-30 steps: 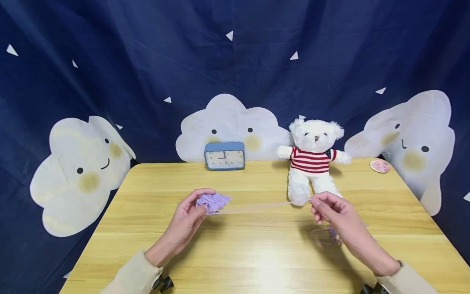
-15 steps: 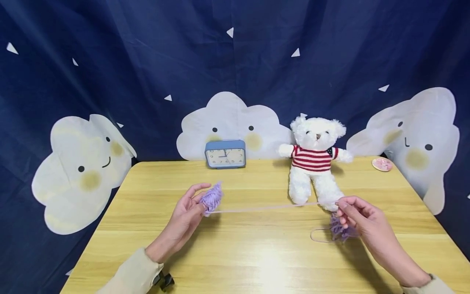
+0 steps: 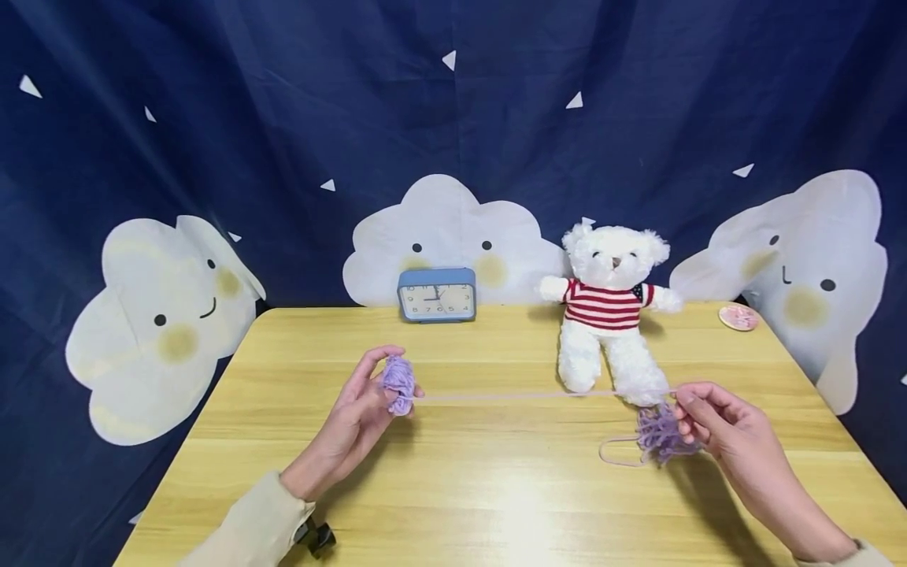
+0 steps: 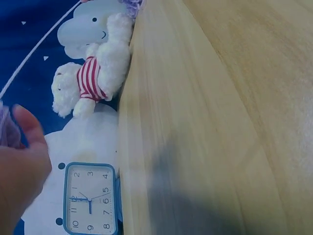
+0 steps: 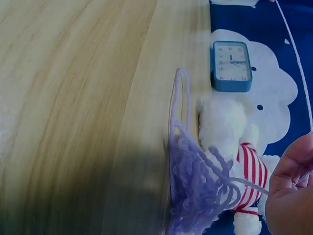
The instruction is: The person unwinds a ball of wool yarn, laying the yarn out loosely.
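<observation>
sleeves (image 3: 244,516) of pale cloth come nearest to my head camera, the left one with a black device (image 3: 316,539) at its cuff. from my far-off seat i see the right hand (image 3: 740,449) above the wooden table (image 3: 453,488), pinching a thin, pale purple strand (image 3: 510,396) at the fingertips. just beside it lies a tangle (image 3: 664,437) of loose purple yarn, with one narrow loop (image 3: 619,451) reaching out to the left along the wood; my right wrist view shows a thread leading from that tangle to the hand.

well apart on the other side, the left hand (image 3: 357,417) grips a small wound bundle (image 3: 398,386) of the same yarn, held clear of the wood. the strand runs from it straight across to the right hand.

behind the tangle i have a white teddy bear (image 3: 615,354) in a red-and-white striped sweater, legs pointing my way; whether its foot touches the yarn i cannot tell. farther back, a pink round badge (image 3: 738,317) lies near the right corner, and a blue clock (image 3: 437,295) showing about nine stands by the back edge.

beyond hangs a dark blue curtain (image 3: 510,118) with white smiling clouds (image 3: 159,315).
</observation>
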### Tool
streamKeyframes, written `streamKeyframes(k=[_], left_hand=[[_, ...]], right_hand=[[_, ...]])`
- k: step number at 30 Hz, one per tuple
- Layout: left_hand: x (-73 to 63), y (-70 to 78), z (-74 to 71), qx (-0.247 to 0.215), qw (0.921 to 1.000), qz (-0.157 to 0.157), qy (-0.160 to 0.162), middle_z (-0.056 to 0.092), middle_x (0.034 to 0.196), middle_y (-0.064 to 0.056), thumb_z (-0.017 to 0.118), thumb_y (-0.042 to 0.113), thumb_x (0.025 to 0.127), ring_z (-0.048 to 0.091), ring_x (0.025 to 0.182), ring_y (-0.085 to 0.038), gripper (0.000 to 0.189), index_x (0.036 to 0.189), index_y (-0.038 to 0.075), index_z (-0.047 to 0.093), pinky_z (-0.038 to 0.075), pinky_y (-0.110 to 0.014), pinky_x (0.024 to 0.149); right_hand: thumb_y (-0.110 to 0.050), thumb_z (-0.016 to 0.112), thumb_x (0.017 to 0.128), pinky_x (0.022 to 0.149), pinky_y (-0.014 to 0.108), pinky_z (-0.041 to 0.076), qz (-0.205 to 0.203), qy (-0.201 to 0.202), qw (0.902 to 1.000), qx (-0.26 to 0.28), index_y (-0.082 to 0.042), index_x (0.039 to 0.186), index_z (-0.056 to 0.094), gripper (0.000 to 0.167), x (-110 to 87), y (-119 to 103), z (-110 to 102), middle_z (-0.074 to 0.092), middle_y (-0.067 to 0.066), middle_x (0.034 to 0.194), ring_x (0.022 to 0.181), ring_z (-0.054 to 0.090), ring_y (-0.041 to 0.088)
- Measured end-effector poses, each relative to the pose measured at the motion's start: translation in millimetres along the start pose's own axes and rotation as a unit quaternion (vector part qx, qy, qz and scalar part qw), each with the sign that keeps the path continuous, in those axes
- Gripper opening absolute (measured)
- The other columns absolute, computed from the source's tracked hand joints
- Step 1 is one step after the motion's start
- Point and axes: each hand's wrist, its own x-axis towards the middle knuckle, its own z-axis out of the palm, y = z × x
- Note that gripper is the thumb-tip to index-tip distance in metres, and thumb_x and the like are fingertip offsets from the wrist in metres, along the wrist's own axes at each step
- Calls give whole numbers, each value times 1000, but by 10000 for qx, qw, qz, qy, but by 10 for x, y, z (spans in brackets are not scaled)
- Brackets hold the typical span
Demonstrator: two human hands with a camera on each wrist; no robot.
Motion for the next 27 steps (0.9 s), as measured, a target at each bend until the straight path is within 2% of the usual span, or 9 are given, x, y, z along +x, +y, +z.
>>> streamKeyframes(k=[3, 6, 10, 17, 22, 27], left_hand=[[-9, -3, -13, -11, 10000, -30, -69, 57, 128, -11, 51, -12, 102, 67, 114, -25, 45, 140, 12, 53, 61, -31, 94], [-10, -4, -20, -107, 9997, -9, -227, 59, 132, -13, 55, -13, 103, 66, 117, -23, 39, 137, 7, 54, 61, -32, 100], [-9, -4, -14, -101, 9997, -14, -240, 60, 135, -15, 57, -13, 103, 65, 118, -23, 40, 139, 4, 53, 60, -33, 102], [-22, -5, -20, -88, 9998, -121, 135, 59, 136, -15, 61, -12, 104, 65, 120, -22, 48, 148, 4, 52, 56, -36, 109], [-16, -10, -43, -147, 9997, 33, 211, 58, 135, -16, 58, -11, 105, 66, 123, -27, 49, 152, 0, 46, 52, -42, 114], [-18, -16, -60, -227, 9993, 201, 218, 59, 134, -17, 56, -12, 106, 68, 123, -29, 53, 156, -2, 40, 51, -42, 114]], right_hand=[[8, 50, 112, 68, 22, 61, -79, 10, 9999, 80, 1, 111, 74, 26, 6, 5, -30, 73, 6, 96, 78, 68, 11], [9, 49, 112, 68, 21, 61, -176, 72, 9996, 188, 2, 111, 74, 26, 3, 3, -65, 73, 7, 95, 78, 68, 12], [8, 49, 112, 67, 21, 60, -296, 162, 9987, 371, 3, 112, 75, 27, 0, -3, -134, 73, 8, 93, 77, 68, 13], [7, 48, 113, 66, 22, 60, -229, 431, 9979, 433, 1, 111, 77, 29, -22, 16, -286, 74, 7, 92, 75, 68, 13], [4, 50, 114, 63, 21, 59, -126, 729, 9967, 339, -2, 109, 78, 30, -34, 24, -400, 74, 6, 90, 73, 66, 13], [3, 49, 114, 64, 22, 59, 77, 738, 9971, 148, -4, 106, 78, 31, -43, 42, -507, 74, 6, 90, 73, 67, 13]])
